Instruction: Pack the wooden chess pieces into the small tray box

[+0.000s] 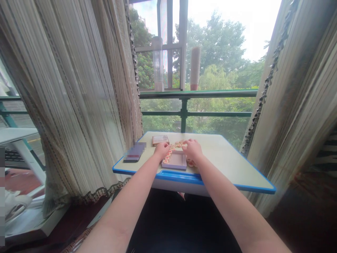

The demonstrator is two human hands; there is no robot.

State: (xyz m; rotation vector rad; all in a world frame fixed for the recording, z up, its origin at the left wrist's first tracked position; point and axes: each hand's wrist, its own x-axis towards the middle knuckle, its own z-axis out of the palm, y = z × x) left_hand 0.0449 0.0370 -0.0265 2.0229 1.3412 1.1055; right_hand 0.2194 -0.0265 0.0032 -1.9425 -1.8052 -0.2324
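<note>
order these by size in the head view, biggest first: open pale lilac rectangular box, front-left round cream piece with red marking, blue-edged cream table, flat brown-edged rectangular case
1. Blue-edged cream table
2. Open lilac box
3. Brown-edged case; it sits farther back, so it may look smaller
4. Round cream piece

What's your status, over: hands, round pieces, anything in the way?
Left hand and right hand among round pieces, grip unclear. Pieces lie left of, beyond and right of open box. Possible obstacle: second box beyond left hand.
</note>
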